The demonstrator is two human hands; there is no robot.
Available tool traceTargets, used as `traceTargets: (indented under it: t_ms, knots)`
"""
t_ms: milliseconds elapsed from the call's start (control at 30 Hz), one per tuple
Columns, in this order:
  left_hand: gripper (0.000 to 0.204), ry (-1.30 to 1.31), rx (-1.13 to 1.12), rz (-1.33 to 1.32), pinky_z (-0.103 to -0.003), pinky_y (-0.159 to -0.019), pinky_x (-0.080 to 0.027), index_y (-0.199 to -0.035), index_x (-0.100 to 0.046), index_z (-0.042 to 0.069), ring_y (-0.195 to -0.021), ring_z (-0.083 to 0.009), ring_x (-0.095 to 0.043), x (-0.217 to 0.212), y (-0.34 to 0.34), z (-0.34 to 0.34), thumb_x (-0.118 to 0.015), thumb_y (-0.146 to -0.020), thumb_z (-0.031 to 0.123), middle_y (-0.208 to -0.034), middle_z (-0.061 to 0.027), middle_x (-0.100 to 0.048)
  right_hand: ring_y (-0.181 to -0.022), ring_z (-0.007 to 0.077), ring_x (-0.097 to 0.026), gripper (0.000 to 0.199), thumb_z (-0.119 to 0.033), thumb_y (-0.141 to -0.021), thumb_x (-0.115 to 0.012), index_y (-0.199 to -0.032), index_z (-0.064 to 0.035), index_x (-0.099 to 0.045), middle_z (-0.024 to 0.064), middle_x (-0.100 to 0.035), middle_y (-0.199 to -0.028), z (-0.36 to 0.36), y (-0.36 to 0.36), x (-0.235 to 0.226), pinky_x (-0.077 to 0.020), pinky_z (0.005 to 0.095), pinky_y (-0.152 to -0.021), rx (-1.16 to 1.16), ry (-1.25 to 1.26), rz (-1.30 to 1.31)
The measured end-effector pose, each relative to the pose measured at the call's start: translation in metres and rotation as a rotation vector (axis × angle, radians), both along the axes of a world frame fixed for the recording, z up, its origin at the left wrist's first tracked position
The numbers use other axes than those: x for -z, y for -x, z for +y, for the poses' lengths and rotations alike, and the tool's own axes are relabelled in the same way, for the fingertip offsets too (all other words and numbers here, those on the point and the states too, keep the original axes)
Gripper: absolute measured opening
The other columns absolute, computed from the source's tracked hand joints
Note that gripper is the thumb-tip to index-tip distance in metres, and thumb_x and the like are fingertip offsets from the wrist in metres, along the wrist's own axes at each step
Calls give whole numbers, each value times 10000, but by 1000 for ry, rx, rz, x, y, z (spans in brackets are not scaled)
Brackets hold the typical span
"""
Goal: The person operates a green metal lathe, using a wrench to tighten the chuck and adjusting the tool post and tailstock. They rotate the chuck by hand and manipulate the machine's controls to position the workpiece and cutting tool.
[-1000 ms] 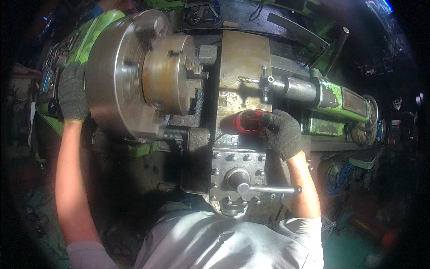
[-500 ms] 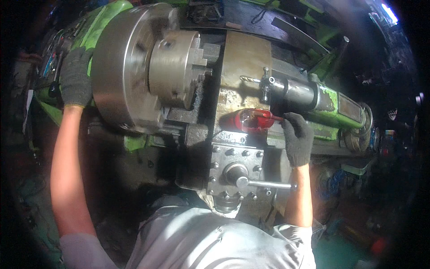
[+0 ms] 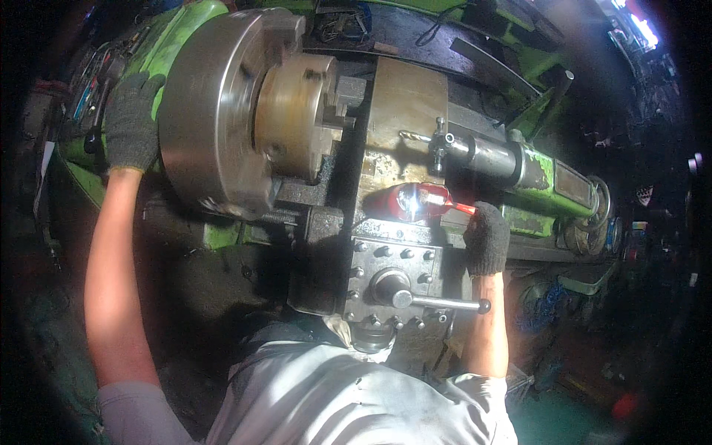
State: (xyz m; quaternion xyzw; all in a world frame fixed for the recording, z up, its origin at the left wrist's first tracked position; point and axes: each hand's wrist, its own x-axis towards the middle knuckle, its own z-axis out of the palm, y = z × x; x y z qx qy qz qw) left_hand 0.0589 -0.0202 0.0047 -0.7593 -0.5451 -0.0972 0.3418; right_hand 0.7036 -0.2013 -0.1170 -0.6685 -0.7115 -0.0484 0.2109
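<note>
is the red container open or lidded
Open: no lid shows on the red container, and the red stick in the gloved right hand reaches over its rim.

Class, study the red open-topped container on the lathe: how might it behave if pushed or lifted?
The red container would probably slide readily, since the metal plate beneath looks smooth. Contents might slop if it tilted, because its open top shows a liquid-like glint. The red handle running from it to the right hand suggests pulling could drag it.

Tangled blue strands (image 3: 542,307) show near a pale green tray (image 3: 592,280); a bright light (image 3: 642,31) glows upper right.
</note>
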Motion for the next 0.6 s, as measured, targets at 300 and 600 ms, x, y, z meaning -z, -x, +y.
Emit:
traceTargets:
  t_ms: [300, 600]
  knots:
    - [441, 41, -45, -5, -478, -1168, -404, -1331, -685, 153, -1344, -358, -559, -4, -4, -2, -582, -913, 59, -1391, -161, -631, -524, 97, -503, 228, -173, -998, -687, -1168, -23, -659, 34, -615, -760, -5, 30, -22, -355, 227, -424, 387, 283, 1739]
    - [418, 73, -102, -15, -465, -1186, -404, -1326, -705, 128, -1361, -352, -557, -6, -6, -1, -545, -947, 55, -1411, -149, -643, -746, 146, -642, 168, -184, -916, -748, -1029, -61, -760, 71, -708, -820, -9, 38, -18, -507, 314, -674, 452, 179, 973]
